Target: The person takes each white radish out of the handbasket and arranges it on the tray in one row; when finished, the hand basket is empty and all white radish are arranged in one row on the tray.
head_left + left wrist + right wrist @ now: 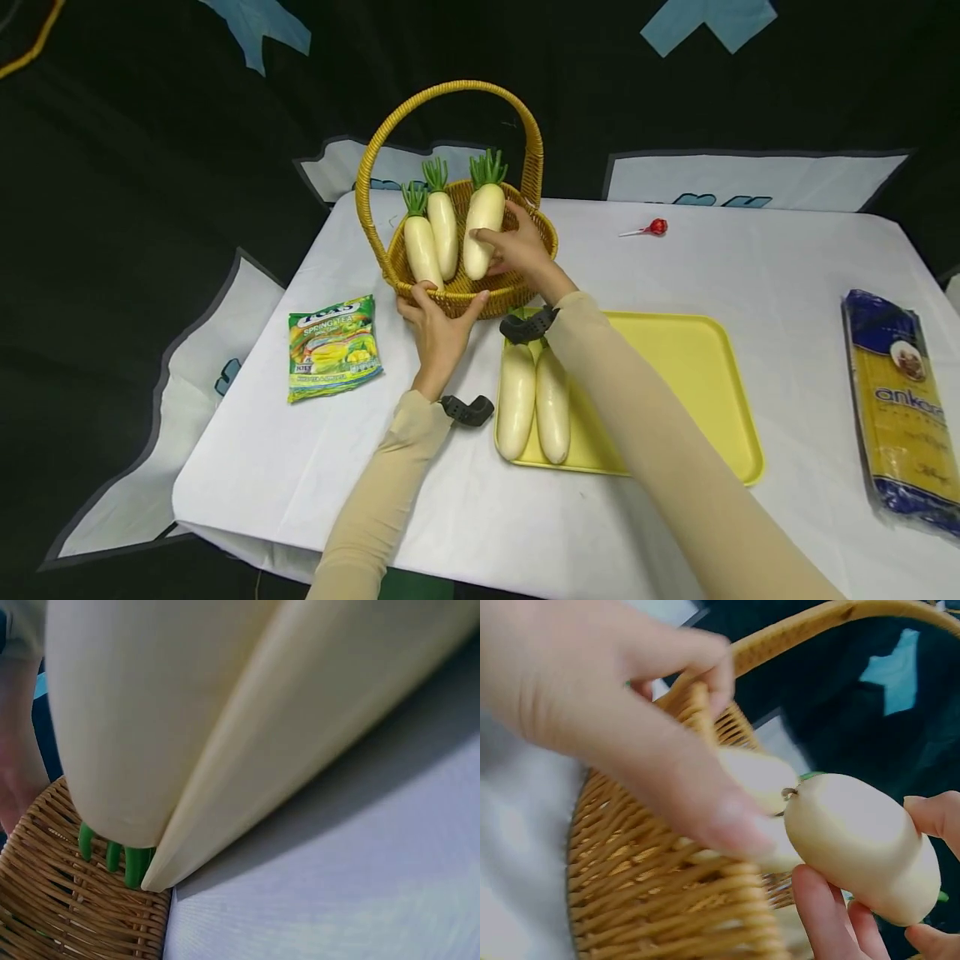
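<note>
Radish (pixel 485 221), white with a green top, is gripped by the right hand (pixel 521 248) within the right half of the wicker basket (pixel 507 301) in the head view; whether its lower end touches the bottom I cannot tell. The left hand (pixel 438 342) grips the near rim of the basket, which stands toward the far side of the desk (pixel 450 525). Two more radishes (pixel 422 250) lean in its left half, tops upward. Another pair (pixel 516 408) lies side by side on the left part of a yellow tray (pixel 690 367). A tea packet (pixel 333 350) lies left of the basket, a red lollipop (pixel 658 227) to its right, and a yellow-and-blue pack (pixel 907 400) near the desk's right edge. From the left wrist, smooth pale shapes (pixel 150 712), too close to identify, fill the upper part, with green stalks (pixel 135 864) and basket weave just below. From the right wrist, the left hand, slightly blurred, hooks over the rim, while the right hand's fingers and thumb close round the radish.
</note>
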Demonstrator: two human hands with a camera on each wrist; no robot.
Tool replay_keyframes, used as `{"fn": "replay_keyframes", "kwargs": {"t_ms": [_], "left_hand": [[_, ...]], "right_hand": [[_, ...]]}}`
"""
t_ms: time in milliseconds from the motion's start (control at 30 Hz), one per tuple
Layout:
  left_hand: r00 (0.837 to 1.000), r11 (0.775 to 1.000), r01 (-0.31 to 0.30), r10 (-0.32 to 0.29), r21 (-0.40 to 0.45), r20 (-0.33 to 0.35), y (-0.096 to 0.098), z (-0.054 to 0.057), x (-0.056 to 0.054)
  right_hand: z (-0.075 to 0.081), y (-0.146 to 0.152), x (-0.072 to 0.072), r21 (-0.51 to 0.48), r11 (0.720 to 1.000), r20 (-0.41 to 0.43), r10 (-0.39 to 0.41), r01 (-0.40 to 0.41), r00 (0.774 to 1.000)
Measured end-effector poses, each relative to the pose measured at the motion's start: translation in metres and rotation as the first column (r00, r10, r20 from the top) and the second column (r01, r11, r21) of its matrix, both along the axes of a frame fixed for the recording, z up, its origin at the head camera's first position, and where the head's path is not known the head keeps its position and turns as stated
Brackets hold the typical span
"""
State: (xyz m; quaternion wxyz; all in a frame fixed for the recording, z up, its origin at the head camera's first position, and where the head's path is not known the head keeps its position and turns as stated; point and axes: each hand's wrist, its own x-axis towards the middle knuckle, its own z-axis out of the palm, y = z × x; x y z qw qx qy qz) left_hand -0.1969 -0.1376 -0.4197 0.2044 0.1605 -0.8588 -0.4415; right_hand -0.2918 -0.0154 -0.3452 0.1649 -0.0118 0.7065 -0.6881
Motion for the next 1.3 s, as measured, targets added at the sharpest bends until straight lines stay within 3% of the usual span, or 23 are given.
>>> {"fn": "replay_keyframes", "kwargs": {"t_ms": [300,533,700,900,1167,1300], "left_hand": [[1.000,1.000,-0.005,0.005,-0.010,-0.014,0.001,-0.001,0.000],[1.000,1.000,0.006,-0.006,-0.021,-0.010,0.001,-0.002,0.002],[1.000,1.000,0.003,-0.004,-0.017,-0.011,0.000,0.000,0.001],[1.000,1.000,0.009,-0.009,-0.019,-0.009,0.001,-0.001,-0.001],[1.000,0.999,0.005,-0.006,-0.037,-0.016,0.002,-0.003,-0.001],[1.000,0.999,0.004,-0.005,-0.038,-0.022,0.001,-0.003,-0.002]], "right_hand": [[0.020,0.030,0.015,-0.079,0.997,-0.002,0.025,-0.025,1.000],[0.034,0.066,0.049,-0.071,0.996,-0.047,0.050,-0.053,0.998],[0.035,0.096,0.073,-0.021,0.997,-0.062,0.067,-0.069,0.996],[0.022,0.131,0.101,0.013,0.992,0.002,0.127,-0.127,0.992],[-0.016,0.157,0.138,0.158,0.973,0.086,0.156,-0.168,0.984],[-0.033,0.162,0.155,0.177,0.961,0.143,0.188,-0.212,0.972]]}}
